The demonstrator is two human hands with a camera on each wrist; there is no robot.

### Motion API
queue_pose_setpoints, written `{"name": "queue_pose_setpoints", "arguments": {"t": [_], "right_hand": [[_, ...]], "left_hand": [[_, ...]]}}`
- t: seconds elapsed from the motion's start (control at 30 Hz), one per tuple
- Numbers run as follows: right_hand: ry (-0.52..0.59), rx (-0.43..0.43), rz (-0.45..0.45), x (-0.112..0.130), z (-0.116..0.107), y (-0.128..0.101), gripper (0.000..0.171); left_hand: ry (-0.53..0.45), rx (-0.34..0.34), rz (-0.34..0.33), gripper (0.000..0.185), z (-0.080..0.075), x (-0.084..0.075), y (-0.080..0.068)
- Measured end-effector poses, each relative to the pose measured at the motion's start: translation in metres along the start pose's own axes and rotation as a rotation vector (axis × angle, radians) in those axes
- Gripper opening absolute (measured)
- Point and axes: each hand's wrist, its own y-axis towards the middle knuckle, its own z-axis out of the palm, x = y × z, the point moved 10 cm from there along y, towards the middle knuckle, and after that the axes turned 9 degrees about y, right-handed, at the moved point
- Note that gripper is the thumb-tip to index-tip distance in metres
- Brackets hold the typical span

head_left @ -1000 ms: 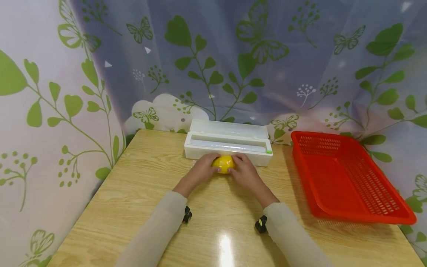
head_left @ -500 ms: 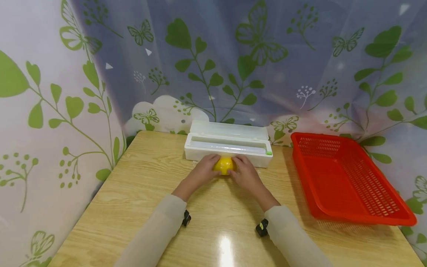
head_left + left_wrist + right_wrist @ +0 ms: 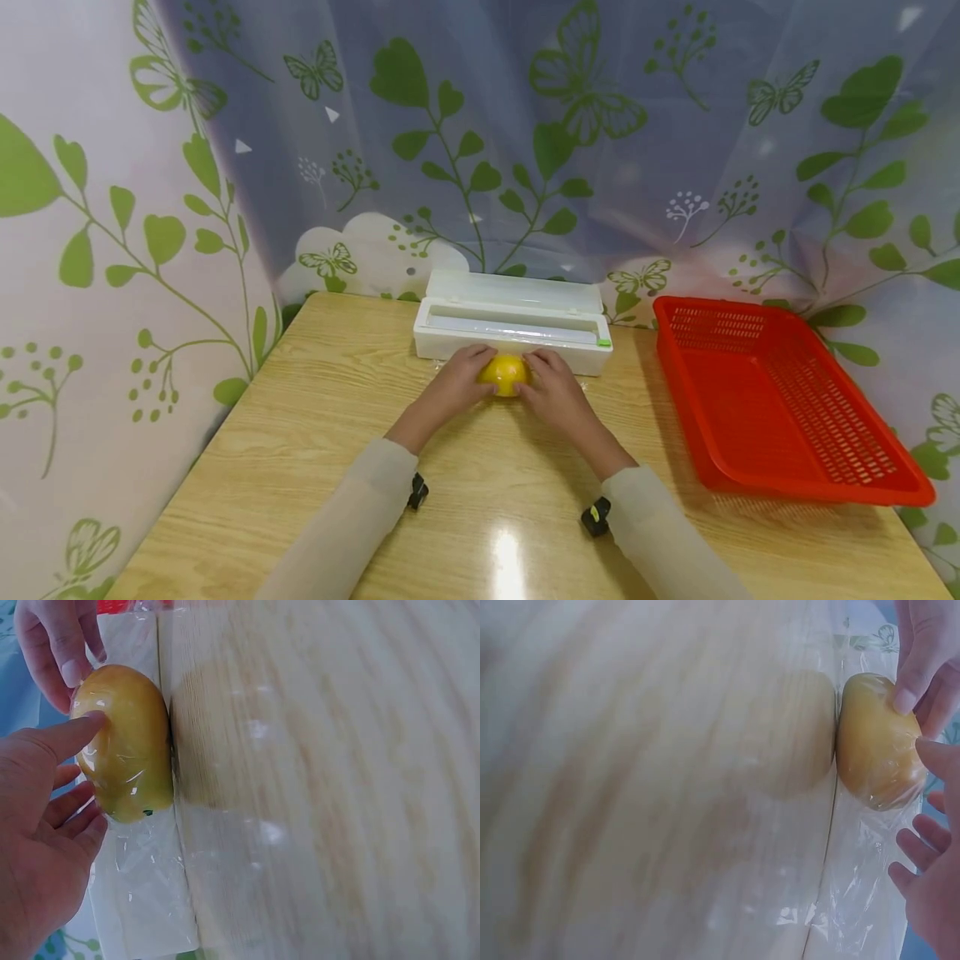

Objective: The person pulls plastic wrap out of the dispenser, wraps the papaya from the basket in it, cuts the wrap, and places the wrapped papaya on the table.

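A yellow mango (image 3: 504, 375) with clear plastic film over its skin sits in front of the white cling film box (image 3: 435, 340). The left hand (image 3: 459, 379) holds one end of it. Its thumb presses on the mango's near side in the left wrist view, and its fingers curve toward the end and back. From the other end, the right hand (image 3: 553, 383) holds the mango between thumb and fingers. In the right wrist view, several fingers of that hand hang loosely bent beside the film. Clear film (image 3: 862, 877) stretches along the box front, with creases near the mango.
The box's lid (image 3: 513, 292) stands open at the back, and a roll of film (image 3: 517, 328) lies inside. A red plastic basket (image 3: 750, 408) stands on the right of the wooden table (image 3: 315, 433). Printed curtains (image 3: 480, 150) hang behind and to the left.
The mango has turned slightly and shifted a little toward the person, with both hands staying on it. The right wrist has moved slightly outward. The box and basket have not moved.
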Motion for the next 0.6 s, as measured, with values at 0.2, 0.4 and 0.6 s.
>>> {"name": "queue_pose_setpoints", "arguments": {"t": [0.2, 0.4, 0.6], "right_hand": [[0.066, -0.004, 0.046, -0.004, -0.009, -0.008, 0.058], [0.104, -0.08, 0.135, -0.028, -0.035, -0.013, 0.058], [0.123, -0.302, 0.126, -0.061, -0.082, -0.008, 0.058]], "left_hand": [[-0.028, -0.001, -0.016, 0.062, -0.001, 0.001, -0.002], [-0.04, -0.026, -0.014, 0.06, -0.007, -0.006, 0.0], [-0.045, -0.07, 0.035, 0.052, -0.018, -0.029, 0.014]]}}
